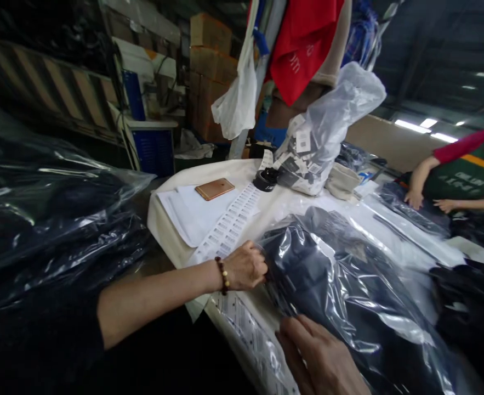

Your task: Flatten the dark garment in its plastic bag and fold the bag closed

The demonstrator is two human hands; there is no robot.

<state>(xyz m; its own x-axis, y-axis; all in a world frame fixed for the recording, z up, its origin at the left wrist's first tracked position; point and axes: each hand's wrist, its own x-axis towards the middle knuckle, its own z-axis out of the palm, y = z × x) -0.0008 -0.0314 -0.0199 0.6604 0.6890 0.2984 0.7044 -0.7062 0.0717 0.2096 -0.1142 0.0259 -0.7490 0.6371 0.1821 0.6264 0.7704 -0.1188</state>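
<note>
A clear plastic bag (332, 274) with a dark folded garment inside lies slantwise on the white-covered table (170, 206). At its left end my left hand (245, 267), with a beaded bracelet at the wrist, is closed in a pinch on the bag's edge. Lower down, my right hand (328, 356) is at the bag's near edge with bent fingers; its fingertips are hidden, so I cannot tell what they grip. Just beyond my left hand runs a long strip of printed labels (229, 222), beside white paper sheets (176, 216) and a gold phone (215, 188).
A black tape roll (265, 180) stands by a clear sack of tags (303, 159). Bagged dark garments (61, 208) are piled at left. At right, a co-worker's hands (416, 195) rest on dark bagged items. A red cloth (303, 46) hangs overhead.
</note>
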